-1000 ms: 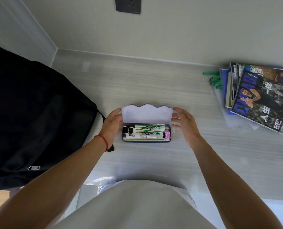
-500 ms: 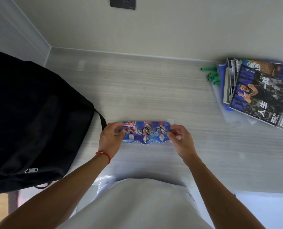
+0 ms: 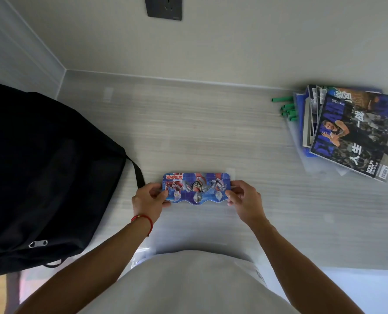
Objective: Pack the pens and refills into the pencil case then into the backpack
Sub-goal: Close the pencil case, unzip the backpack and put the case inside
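Note:
The blue pencil case (image 3: 196,188) with cartoon figures on its wavy-edged lid lies closed on the pale wood-grain desk (image 3: 211,132), in front of me. My left hand (image 3: 148,199) grips its left end and my right hand (image 3: 245,199) grips its right end, thumbs on the lid. The pens and refills are hidden inside. The black backpack (image 3: 43,177) lies on the desk at the left, a strap reaching close to my left hand. Its zipper pull (image 3: 37,243) shows near the front.
A stack of magazines (image 3: 351,132) sits at the far right of the desk on clear plastic sleeves, with several green pens (image 3: 288,109) beside it. A wall with a dark socket (image 3: 163,6) borders the back. More clear plastic lies at the desk's front edge.
The lid of the pencil case was open with pens and refills showing; it has been folded down shut. Both hands moved from the lid's sides onto the ends of the closed case.

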